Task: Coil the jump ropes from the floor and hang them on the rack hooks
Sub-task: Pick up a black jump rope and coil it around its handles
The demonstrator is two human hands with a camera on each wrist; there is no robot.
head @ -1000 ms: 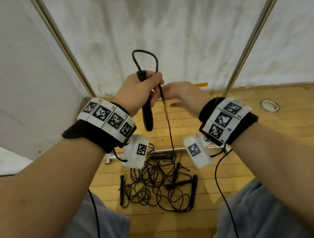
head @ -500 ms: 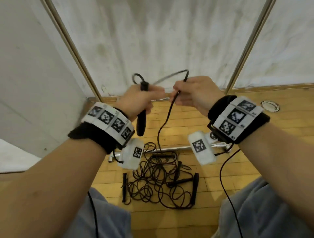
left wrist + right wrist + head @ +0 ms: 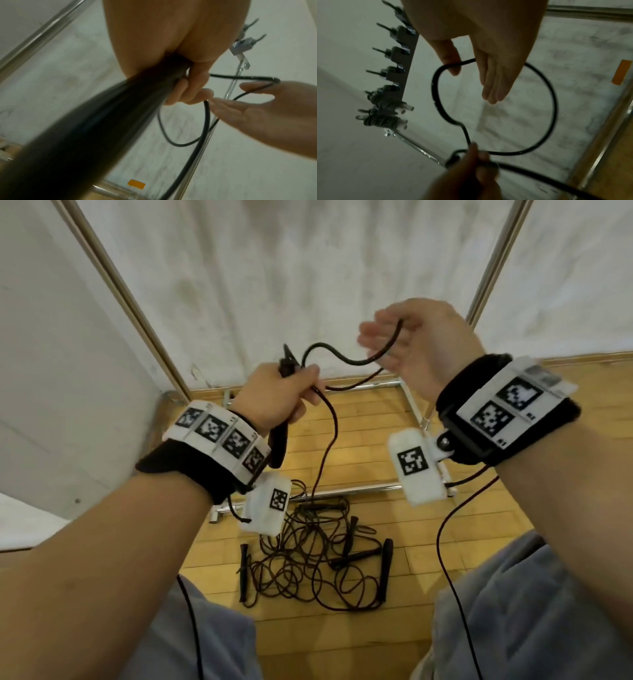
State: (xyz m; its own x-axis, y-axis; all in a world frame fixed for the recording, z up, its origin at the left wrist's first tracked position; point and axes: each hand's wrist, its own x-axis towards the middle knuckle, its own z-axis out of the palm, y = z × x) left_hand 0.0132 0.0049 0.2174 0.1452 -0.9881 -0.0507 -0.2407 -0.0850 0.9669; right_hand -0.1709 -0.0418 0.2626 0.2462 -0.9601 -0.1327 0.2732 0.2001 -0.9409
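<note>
My left hand (image 3: 284, 395) grips the black handle (image 3: 278, 446) of a jump rope and pinches its cord beside the handle's top. From there the cord (image 3: 346, 361) loops over to my right hand (image 3: 387, 344), raised higher at the right. That hand's fingers are straight in the right wrist view, and the loop (image 3: 553, 102) runs round the palm, between thumb and fingers (image 3: 493, 86). The rest of the cord (image 3: 330, 436) hangs down to a tangled pile of ropes (image 3: 315, 563) on the wooden floor. The rack's hooks (image 3: 392, 52) stand at the left of the right wrist view.
Two lower hooks carry coiled ropes (image 3: 383, 108). The rack's metal base (image 3: 359, 489) lies on the floor just behind the pile, and its upright (image 3: 202, 155) shows in the left wrist view. White walls with metal strips (image 3: 137, 313) close the corner ahead.
My right hand has risen and moved right, its fingers straightening, which drew the cord into a wider loop. My left hand, still on the handle, has dropped a little.
</note>
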